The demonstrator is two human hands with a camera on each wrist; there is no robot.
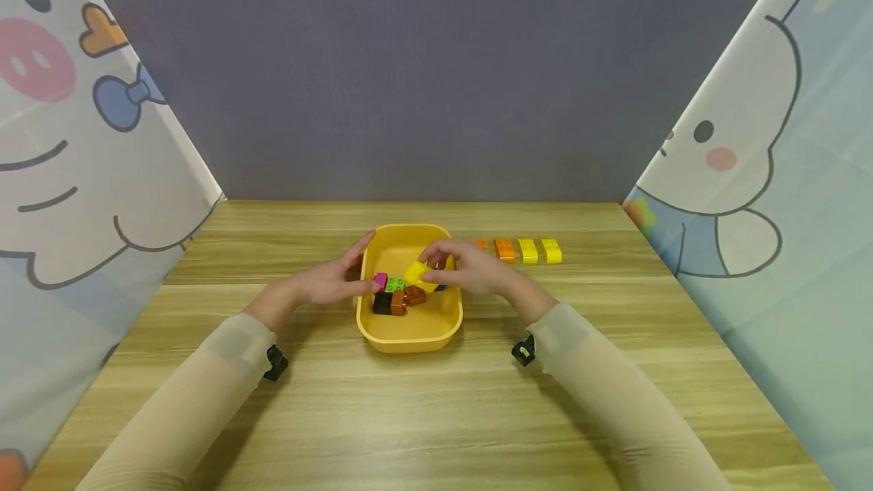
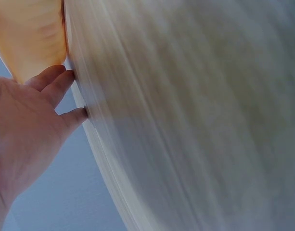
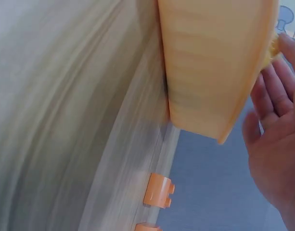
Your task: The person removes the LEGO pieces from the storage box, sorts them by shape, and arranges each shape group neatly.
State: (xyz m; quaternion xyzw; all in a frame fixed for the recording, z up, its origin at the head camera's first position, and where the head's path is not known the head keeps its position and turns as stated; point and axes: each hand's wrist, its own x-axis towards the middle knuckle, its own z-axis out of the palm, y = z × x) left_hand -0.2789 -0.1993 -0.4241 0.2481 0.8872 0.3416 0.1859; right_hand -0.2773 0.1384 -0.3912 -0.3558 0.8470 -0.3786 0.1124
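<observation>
A yellow toy brick (image 1: pixel 417 274) is pinched between the thumb and fingers of my right hand (image 1: pixel 470 267), over the inside of the yellow plastic bin (image 1: pixel 409 344). In the right wrist view, that brick (image 3: pixel 273 47) shows just past the bin's rim. My left hand (image 1: pixel 330 281) rests at the bin's left side, its thumb reaching over the rim and its fingers extended. Against the outer wall lie fingers (image 2: pixel 58 86) in the left wrist view. Inside the bin sit a magenta brick (image 1: pixel 380 279), a lime green brick (image 1: pixel 395 285), a black brick (image 1: pixel 383 304) and brown bricks (image 1: pixel 414 295).
Right of the bin, a row of bricks stands on the wooden table (image 1: pixel 436 415): an orange brick (image 1: pixel 505 251), a yellow brick (image 1: pixel 528 251) and another yellow brick (image 1: pixel 552 251). Another orange brick is partly hidden by my right hand. A dark panel (image 1: pixel 423 82) rises behind.
</observation>
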